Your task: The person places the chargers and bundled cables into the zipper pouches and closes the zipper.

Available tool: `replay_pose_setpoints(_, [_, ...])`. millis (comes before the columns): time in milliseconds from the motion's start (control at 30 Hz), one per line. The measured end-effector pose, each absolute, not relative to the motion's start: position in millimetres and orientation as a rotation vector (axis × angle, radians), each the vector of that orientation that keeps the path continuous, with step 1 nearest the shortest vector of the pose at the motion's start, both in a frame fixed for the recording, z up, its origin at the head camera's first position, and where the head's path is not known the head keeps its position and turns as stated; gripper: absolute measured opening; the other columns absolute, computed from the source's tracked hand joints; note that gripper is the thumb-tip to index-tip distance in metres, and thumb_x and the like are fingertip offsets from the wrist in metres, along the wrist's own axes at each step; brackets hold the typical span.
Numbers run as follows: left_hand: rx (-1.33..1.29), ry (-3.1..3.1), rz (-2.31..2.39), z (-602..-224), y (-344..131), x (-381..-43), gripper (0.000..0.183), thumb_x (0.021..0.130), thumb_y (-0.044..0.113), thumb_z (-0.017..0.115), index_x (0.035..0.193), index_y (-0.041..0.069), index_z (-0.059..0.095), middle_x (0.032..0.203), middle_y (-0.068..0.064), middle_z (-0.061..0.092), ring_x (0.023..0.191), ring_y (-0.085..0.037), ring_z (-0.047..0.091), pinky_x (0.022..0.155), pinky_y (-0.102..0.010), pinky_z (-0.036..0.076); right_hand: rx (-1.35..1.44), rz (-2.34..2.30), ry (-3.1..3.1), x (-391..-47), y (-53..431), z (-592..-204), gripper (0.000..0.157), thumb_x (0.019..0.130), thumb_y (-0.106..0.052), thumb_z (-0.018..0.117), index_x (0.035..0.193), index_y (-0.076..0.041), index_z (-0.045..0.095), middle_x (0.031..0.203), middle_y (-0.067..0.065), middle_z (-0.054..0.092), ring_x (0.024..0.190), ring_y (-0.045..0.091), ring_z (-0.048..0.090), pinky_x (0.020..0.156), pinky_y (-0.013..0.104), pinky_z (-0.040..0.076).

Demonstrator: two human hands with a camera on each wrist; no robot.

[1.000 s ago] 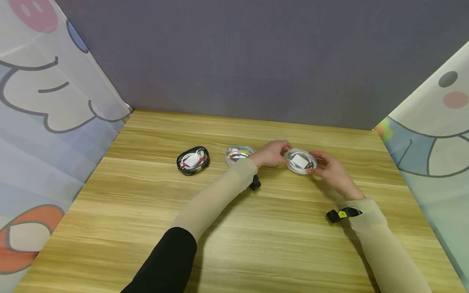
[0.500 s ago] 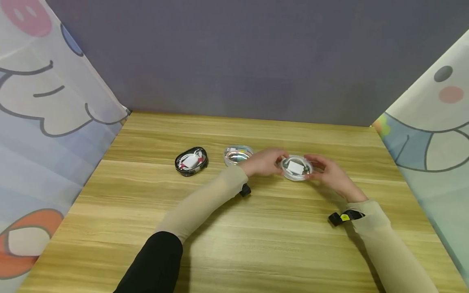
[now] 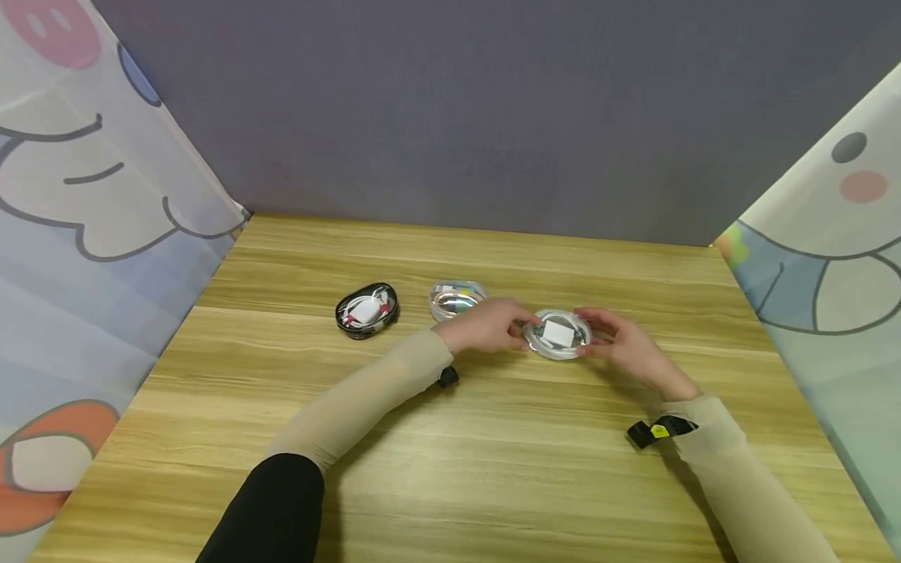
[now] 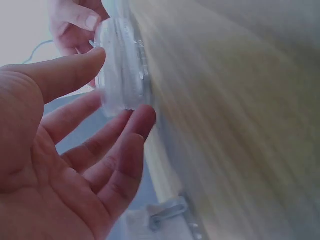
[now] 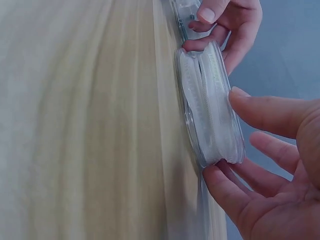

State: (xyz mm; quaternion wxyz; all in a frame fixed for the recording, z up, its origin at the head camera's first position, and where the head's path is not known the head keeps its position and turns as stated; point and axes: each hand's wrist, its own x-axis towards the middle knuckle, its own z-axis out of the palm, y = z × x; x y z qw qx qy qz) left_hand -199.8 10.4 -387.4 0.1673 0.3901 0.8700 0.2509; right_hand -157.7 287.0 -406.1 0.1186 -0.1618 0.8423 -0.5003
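Note:
A clear zip case [image 3: 556, 356] with a white zip band is held between my two hands near the middle right of the table. A white charger block [image 3: 558, 334] and a cable show inside it. My left hand [image 3: 486, 327] holds its left side, thumb on the upper edge and fingers at the lower one. On the opposite side my right hand [image 3: 637, 352] grips it, the thumb at the top face and the fingertips under the zip case [image 5: 215, 105]. In the right wrist view the case stays close over the wood.
A clear oval case [image 3: 454, 294] with shiny contents sits just behind the left wrist, partly hidden. Farther left lies a black-rimmed case [image 3: 367, 310] with a white charger and cable. A grey panel [image 3: 457, 117] borders the wooden table [image 3: 493, 461] at the back.
Both hands have carried the clear zip case left and toward the front of the table. The two other cases have not moved on the table.

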Motion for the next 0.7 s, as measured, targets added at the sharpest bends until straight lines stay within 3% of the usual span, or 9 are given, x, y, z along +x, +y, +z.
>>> replay_pose_setpoints(200, [1.151, 2.51, 0.643, -382, 4, -192, 0.044, 0.091, 0.026, 0.076, 0.133, 0.018, 0.066, 0.114, 0.005, 0.062, 0.084, -0.003, 0.058, 0.075, -0.019, 0.048, -0.524, -1.496, 2.409, -158, 287, -407, 0.07, 0.084, 0.003, 0.076, 0.144, 0.009, 0.042, 0.147, 0.027, 0.044, 0.132, 0.046, 0.042, 0.097, 0.018, 0.044])
replay_pose_setpoints(300, [1.199, 2.572, 0.569, -381, 4, -190, 0.041, 0.091, 0.029, 0.075, 0.13, 0.02, 0.068, 0.113, 0.004, 0.062, 0.086, -0.006, 0.056, 0.076, -0.022, 0.047, -0.522, -1.437, 2.442, -158, 291, -405, 0.063, 0.09, -0.004, 0.072, 0.146, 0.006, 0.043, 0.146, 0.024, 0.047, 0.131, 0.04, 0.046, 0.097, 0.016, 0.042])
replay_pose_setpoints(467, [1.31, 2.648, 0.492, -379, 7, -190, 0.037, 0.093, 0.031, 0.072, 0.129, 0.021, 0.069, 0.123, 0.003, 0.06, 0.108, -0.011, 0.055, 0.096, -0.026, 0.044, -0.475, -1.357, 2.477, -163, 296, -402, 0.045, 0.106, -0.014, 0.049, 0.147, 0.004, 0.043, 0.143, 0.024, 0.05, 0.122, 0.02, 0.055, 0.093, 0.02, 0.048])
replay_pose_setpoints(567, [1.394, 2.616, 0.467, -379, 12, -191, 0.039, 0.095, 0.03, 0.07, 0.132, 0.023, 0.066, 0.139, 0.002, 0.055, 0.128, -0.015, 0.048, 0.109, -0.028, 0.035, -0.478, -1.31, 2.514, -167, 297, -403, 0.041, 0.107, -0.01, 0.045, 0.144, 0.006, 0.046, 0.14, 0.027, 0.052, 0.118, 0.023, 0.058, 0.088, 0.027, 0.053])
replay_pose_setpoints(700, [1.525, 2.542, 0.405, -380, 20, -193, 0.041, 0.096, 0.028, 0.069, 0.136, 0.024, 0.064, 0.152, 0.003, 0.046, 0.14, -0.017, 0.036, 0.114, -0.027, 0.027, -0.518, -1.117, 2.667, -173, 294, -407, 0.036, 0.103, -0.008, 0.054, 0.138, 0.001, 0.056, 0.132, 0.022, 0.06, 0.115, 0.033, 0.06, 0.087, 0.036, 0.052])
